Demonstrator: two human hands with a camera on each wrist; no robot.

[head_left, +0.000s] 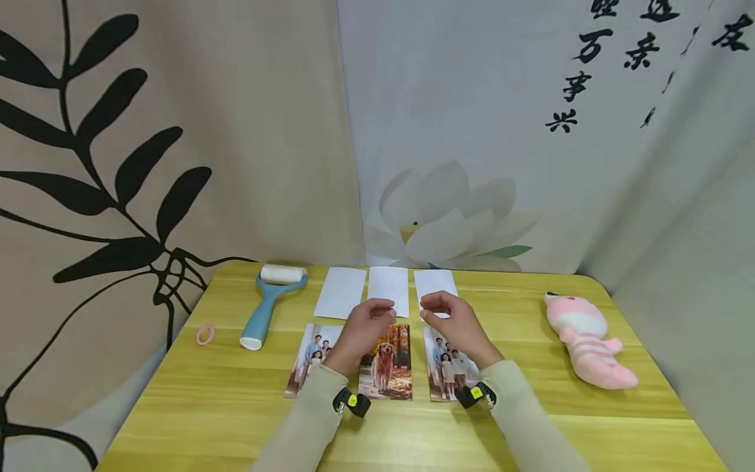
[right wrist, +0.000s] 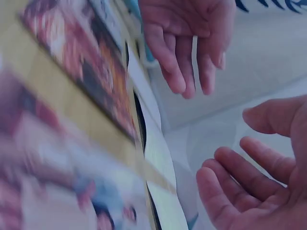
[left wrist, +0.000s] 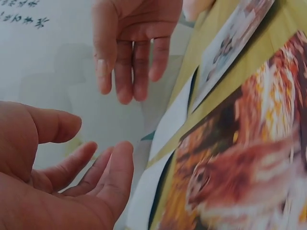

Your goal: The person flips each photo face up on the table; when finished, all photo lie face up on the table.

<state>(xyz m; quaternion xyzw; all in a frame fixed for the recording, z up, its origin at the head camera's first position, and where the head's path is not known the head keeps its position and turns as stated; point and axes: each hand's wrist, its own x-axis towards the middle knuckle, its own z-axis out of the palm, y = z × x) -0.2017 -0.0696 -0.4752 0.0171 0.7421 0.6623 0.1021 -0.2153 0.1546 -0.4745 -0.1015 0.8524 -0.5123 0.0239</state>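
Two hands, left hand (head_left: 364, 330) and right hand (head_left: 462, 328), hover, fingers (left wrist: 123, 163) relaxed, grasping nothing, over a desk (head_left: 218, 413) whose three photos (head_left: 386, 367) lie apart, seemingly for separate reach.

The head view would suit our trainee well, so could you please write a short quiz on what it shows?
1. How many white cards lie beyond the photos?
2. True or false: neither the left hand nor the right hand holds anything.
3. Which lies nearest the right edge of the table?
A) ring
B) soft toy
C) roller

Key: 1. Three; 2. True; 3. B
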